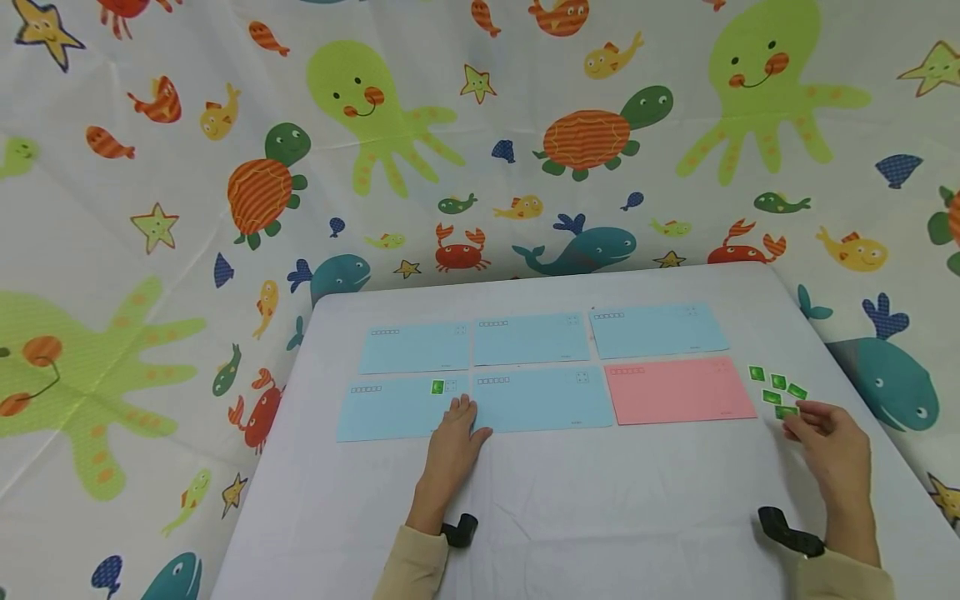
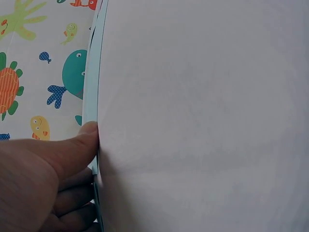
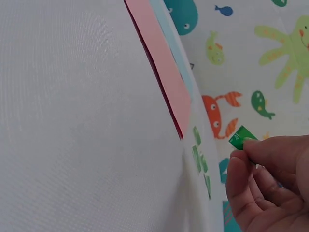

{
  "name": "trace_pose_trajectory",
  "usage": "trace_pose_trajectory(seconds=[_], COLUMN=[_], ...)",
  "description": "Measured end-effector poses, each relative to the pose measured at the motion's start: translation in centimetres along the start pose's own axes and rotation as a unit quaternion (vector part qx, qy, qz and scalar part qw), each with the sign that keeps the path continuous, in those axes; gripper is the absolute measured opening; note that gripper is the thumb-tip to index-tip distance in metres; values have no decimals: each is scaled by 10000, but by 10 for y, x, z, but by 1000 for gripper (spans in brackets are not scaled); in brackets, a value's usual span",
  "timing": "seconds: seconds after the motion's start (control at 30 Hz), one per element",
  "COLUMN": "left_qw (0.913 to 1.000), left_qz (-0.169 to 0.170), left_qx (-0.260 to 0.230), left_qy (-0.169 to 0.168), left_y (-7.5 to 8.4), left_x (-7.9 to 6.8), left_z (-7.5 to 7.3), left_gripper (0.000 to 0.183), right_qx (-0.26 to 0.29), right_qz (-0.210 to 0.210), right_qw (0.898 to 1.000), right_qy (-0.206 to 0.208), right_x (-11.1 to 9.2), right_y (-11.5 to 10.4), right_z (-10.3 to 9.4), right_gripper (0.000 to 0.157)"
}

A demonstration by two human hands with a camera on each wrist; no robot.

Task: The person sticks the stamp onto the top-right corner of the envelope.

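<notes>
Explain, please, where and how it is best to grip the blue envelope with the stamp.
Probably pinch the blue envelope at its left edge, from the left: it lies flat with bare table beside that edge, while the left hand and green stamp are nearer its right end.

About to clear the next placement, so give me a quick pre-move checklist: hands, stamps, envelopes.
1. Held stamp pinched by right hand: ok, between thumb and finger.
2. Left hand on the lower-left blue envelope: ok, resting at its right end.
3. Placed stamp on that envelope firmly stuck: cannot tell.
4. Loose stamps apart from the pink envelope: ok, to its right.
5. Every envelope stamped: not ok, only the lower-left one bears a green stamp.
</notes>
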State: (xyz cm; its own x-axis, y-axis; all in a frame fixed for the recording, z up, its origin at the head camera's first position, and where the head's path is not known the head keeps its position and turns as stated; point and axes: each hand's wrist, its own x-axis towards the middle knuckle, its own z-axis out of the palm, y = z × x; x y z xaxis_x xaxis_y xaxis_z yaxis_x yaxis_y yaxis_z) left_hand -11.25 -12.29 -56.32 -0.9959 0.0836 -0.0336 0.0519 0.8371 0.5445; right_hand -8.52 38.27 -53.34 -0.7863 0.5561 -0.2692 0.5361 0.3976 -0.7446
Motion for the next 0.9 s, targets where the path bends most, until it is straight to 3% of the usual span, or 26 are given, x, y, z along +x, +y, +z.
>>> trace_pose_trajectory(seconds=[0.33, 0.9], left_qw=[10000, 10000], left_qz=[29, 66], left_qx=[-26, -35], left_qy=[20, -9], left_y=[0, -2], left_x=[0, -1], left_z=[-1, 1], left_gripper=[58, 58], right_qx=[-5, 517], right_qz=[-146, -465], right_qw=[9999, 9971], right_qy=[0, -293], right_x=[-7, -13], right_y=[-15, -21], right_z=[12, 19], right_gripper=[54, 54])
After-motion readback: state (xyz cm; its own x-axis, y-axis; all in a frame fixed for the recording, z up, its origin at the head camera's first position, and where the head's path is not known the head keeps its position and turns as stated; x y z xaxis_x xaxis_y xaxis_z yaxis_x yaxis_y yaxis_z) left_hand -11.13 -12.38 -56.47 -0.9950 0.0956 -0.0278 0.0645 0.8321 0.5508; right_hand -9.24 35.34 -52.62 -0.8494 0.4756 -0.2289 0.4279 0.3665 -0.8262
